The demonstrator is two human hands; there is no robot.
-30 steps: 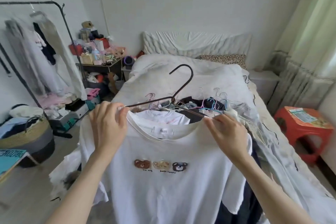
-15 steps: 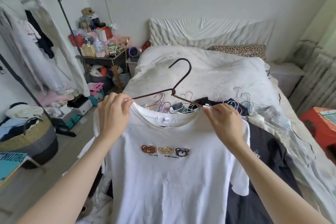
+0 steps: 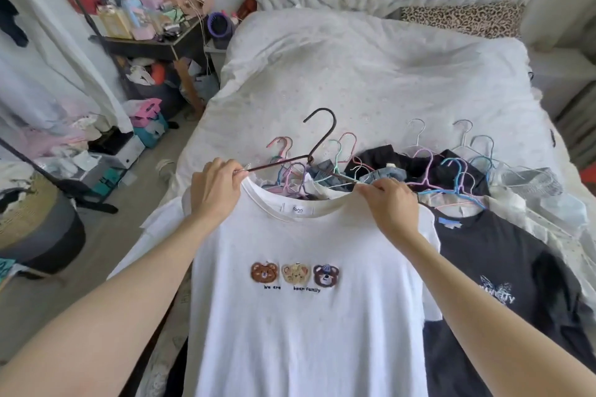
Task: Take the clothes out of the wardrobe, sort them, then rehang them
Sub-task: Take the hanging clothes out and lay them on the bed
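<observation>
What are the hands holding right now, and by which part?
Both grip the white T-shirt at its shoulders, over the dark hanger: left hand at one shoulder, right hand at the other.

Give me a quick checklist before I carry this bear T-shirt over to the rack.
1. Left hand grip on the shirt's shoulder and the hanger arm: ok.
2. Right hand grip on the other shoulder: ok.
3. Dark hanger seated inside the white bear T-shirt collar: ok at the neck, the arm ends are hidden.
4. Hook free of the coloured hangers on the bed: cannot tell, they overlap in view.
5. Shirt hem clear of the black T-shirt: cannot tell.
6. Free space on the rack: cannot tell.
</observation>
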